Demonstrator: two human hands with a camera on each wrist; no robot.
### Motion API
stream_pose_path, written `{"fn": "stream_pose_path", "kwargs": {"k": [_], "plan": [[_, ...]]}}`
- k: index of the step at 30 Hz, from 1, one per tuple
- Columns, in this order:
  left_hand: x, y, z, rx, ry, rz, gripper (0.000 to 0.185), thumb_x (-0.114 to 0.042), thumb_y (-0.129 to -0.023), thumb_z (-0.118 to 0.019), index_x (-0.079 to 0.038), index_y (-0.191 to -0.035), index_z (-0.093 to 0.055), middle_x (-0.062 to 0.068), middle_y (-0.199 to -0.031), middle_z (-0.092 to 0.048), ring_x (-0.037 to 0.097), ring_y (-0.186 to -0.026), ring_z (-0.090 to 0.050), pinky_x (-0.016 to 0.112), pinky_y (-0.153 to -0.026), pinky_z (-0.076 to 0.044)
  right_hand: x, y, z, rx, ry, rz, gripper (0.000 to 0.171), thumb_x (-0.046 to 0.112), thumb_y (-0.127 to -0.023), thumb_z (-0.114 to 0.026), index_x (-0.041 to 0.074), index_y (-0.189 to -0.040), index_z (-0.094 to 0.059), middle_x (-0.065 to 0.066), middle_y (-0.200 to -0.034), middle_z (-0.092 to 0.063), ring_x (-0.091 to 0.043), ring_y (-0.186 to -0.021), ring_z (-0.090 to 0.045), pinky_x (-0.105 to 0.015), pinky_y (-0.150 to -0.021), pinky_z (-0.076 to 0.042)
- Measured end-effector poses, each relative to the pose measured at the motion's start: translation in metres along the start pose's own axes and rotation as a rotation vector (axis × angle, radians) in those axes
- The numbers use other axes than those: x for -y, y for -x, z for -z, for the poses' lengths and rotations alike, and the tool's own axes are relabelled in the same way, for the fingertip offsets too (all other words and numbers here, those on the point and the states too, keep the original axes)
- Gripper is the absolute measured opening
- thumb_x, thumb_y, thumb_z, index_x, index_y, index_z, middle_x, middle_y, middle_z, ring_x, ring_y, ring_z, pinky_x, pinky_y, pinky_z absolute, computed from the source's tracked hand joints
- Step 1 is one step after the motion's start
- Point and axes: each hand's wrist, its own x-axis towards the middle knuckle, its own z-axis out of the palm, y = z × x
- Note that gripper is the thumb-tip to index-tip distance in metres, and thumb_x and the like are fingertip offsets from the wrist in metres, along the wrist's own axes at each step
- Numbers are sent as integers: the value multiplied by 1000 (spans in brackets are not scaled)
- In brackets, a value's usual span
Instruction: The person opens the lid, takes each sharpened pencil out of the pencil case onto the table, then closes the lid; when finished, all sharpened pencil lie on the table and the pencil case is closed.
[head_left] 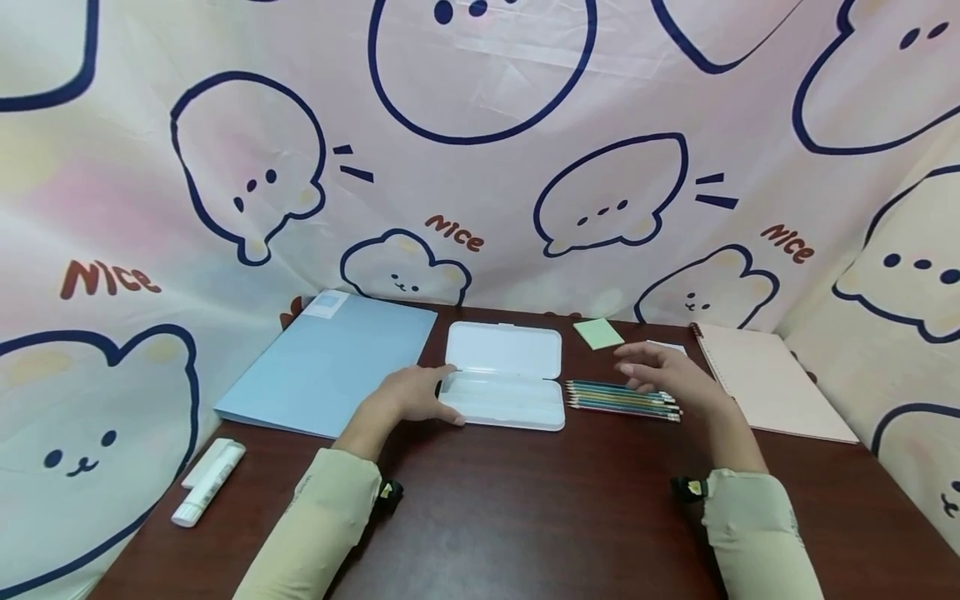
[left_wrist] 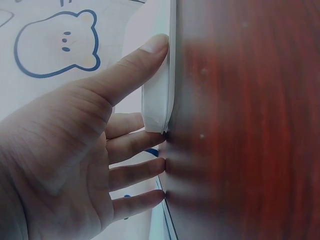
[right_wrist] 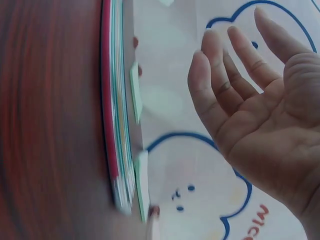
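Observation:
An open white pencil case [head_left: 504, 375] lies on the dark wooden table [head_left: 525, 508]. My left hand [head_left: 415, 393] rests against its left end, thumb on the case's edge [left_wrist: 159, 90] and fingertips [left_wrist: 155, 170] on the table, fingers straight. A row of several pencils [head_left: 622, 399] lies just right of the case. My right hand [head_left: 663, 377] hovers above the pencils with relaxed, spread fingers [right_wrist: 225, 65], holding nothing. In the right wrist view the pencils [right_wrist: 116, 125] appear edge-on.
A blue folder [head_left: 330, 360] lies left of the case and a pink spiral notebook [head_left: 765, 377] at the right. A green sticky pad [head_left: 597, 332] sits behind the pencils. Two white sticks [head_left: 207, 481] lie near the front left. A cartoon-print cloth [head_left: 480, 150] walls the table.

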Motion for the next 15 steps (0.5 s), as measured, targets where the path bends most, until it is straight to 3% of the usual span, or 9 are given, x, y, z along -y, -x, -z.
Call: {"fn": "stream_pose_path", "kwargs": {"k": [8,15], "plan": [[-1,4,-2,-4,12,-15,99,-61,-77,-81,-19,-157,-40,12,-150,-55,30,-134,-54,52,-111,-43,19,-40,-39,95,-65,-41,65,44,-102,-59,9,-154,-42,-24,-151,-49,-35,-121,-65,-50,-98,-55],[1,4,1,-26,32,6,118,-63,-75,-81,-12,-163,-21,15,-147,-56,30,-129,-57,49,-107,-47,36,-62,-72,91,11,-45,68,35,-105,-55,8,-161,-26,-24,-153,-47,-38,-131,-58,-45,-95,-57]]}}
